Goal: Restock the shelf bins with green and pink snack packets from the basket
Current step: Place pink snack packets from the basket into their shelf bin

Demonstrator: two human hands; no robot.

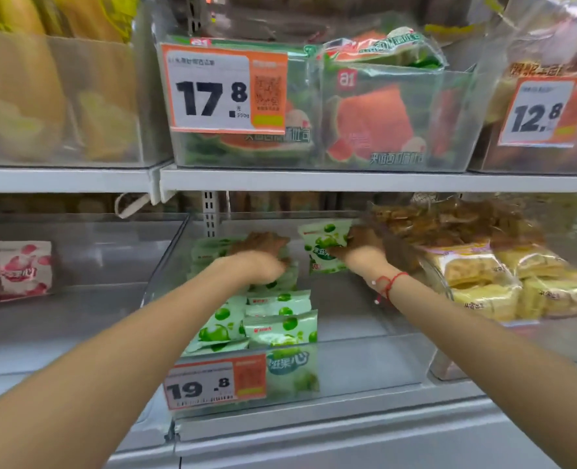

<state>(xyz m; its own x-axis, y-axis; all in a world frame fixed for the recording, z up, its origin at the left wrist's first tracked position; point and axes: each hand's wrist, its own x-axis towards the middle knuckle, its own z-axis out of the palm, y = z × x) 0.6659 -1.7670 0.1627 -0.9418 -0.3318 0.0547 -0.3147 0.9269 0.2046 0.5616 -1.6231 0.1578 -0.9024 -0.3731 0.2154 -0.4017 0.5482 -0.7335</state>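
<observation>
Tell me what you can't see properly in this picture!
- Basket: not in the head view at all.
- Left hand: fingers blurred, sunk among the green packets, so its grip is unclear.
- Green packet in the right hand: lower corner hidden by the hand.
- Pink packet: blurred, print unreadable.

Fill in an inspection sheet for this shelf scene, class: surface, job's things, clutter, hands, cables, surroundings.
Surface: clear bin on the lower shelf, right half bare.
Job's things: green packets stacked at the bin's left; one pink packet in the left neighbouring bin; basket not in view.
Clutter: nothing seen.
Hands: left hand rests on the rear green packets; right hand holds one green packet.
Cables: nothing seen.
Surroundings: watermelon packs above, yellow packs right, price tags 19.8 and 17.8.
</observation>
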